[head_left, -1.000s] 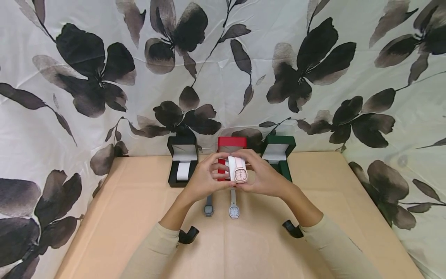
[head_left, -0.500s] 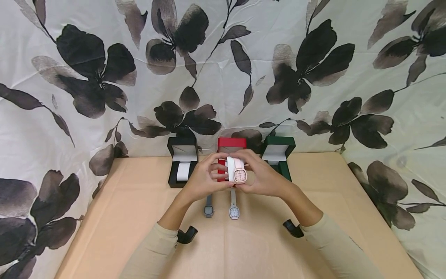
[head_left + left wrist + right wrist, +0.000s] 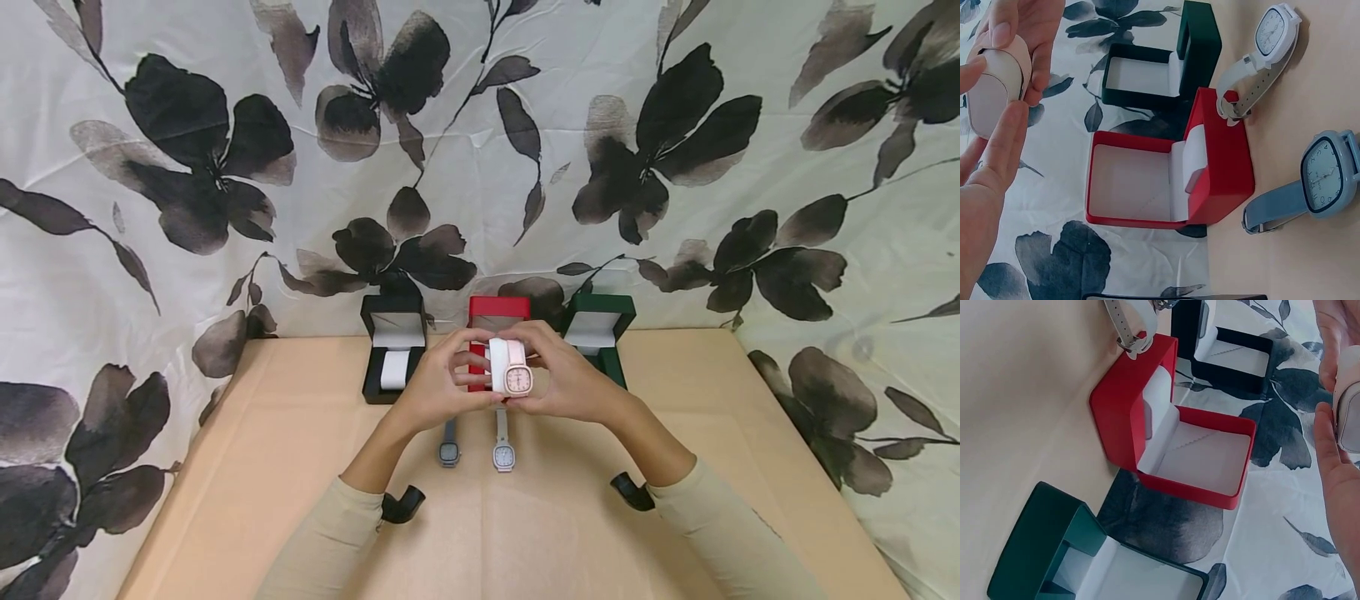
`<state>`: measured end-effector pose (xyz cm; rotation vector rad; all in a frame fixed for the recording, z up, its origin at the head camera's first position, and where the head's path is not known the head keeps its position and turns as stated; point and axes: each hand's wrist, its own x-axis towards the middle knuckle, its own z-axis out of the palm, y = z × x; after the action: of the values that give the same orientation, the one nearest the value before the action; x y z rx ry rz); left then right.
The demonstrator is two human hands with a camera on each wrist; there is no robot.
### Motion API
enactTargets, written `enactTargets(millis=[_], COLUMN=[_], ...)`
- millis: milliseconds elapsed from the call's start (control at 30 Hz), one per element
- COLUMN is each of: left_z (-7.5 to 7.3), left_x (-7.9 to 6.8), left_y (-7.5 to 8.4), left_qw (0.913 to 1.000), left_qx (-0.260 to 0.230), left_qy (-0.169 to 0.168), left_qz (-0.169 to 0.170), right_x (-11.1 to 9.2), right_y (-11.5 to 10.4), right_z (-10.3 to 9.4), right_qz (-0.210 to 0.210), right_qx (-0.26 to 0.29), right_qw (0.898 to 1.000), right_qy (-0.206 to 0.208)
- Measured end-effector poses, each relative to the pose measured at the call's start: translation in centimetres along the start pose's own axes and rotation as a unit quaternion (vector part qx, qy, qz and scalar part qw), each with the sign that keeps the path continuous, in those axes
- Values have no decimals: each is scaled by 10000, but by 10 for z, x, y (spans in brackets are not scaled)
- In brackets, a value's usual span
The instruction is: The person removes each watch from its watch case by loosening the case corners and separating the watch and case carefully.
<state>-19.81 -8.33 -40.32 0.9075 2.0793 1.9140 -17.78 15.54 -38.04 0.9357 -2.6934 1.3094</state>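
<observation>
Both hands hold a white watch cushion (image 3: 497,363) with a pink-strapped watch (image 3: 517,379) around it, raised in front of the boxes. My left hand (image 3: 435,382) grips from the left, its thumb low and fingertips along the top edge. From the right, my right hand (image 3: 573,379) holds it between thumb and fingers. The watch's square, rose-rimmed face points toward the head camera. In the left wrist view, the cushion (image 3: 1013,72) shows its rounded side between the fingers. Behind the hands, the red watch box (image 3: 498,307) stands open and partly hidden.
A black watch box (image 3: 393,312) with a white cushion (image 3: 393,369) stands open at left. An open green box (image 3: 600,310) is at right, its lower part partly behind the right hand. A blue-grey watch (image 3: 449,452) and a white watch (image 3: 504,455) lie on the table (image 3: 300,467) nearer the person.
The pink watch and cushion have turned slightly in the fingers, with the face a little lower and more strap showing. Both hands keep nearly the same place.
</observation>
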Motion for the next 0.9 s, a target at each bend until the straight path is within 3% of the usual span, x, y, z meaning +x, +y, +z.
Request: enactTargets(millis=[900], left_z=[-4], left_x=[-3], left_y=[0], left_qw=[10000], left_qx=[-29], left_qy=[93], left_qz=[21], right_x=[1], right_y=[-2], right_z=[7], right_qz=[-120], right_qx=[9], right_qw=[9997], right_qy=[194])
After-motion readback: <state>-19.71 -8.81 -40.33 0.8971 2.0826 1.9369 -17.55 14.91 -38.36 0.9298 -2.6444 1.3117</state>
